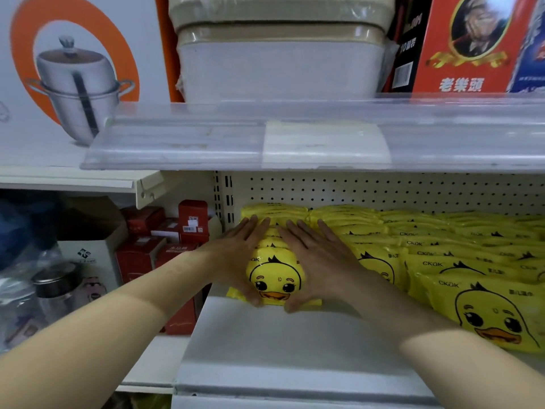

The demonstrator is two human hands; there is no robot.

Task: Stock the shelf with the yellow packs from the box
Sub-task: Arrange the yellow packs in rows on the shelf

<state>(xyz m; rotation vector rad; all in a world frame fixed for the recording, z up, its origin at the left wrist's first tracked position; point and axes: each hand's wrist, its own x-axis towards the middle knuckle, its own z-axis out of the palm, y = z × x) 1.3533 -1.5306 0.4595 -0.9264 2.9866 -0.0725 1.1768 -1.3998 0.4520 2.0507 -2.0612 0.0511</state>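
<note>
The left hand (236, 255) and right hand (320, 261), fingers straight, flanked the row of yellow packs (275, 283) at the left end of the shelf (280, 335); I feared an uneven squeeze would buckle the soft row.

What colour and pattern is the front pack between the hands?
Yellow with a cartoon duck face, orange beak: front pack, clearest in the head view.

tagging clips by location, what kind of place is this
Most likely a shop aisle: a metal shelf backed by pegboard, rows of identical yellow packs facing out, a clear price strip on the edge above, and a pot box higher up.
</note>
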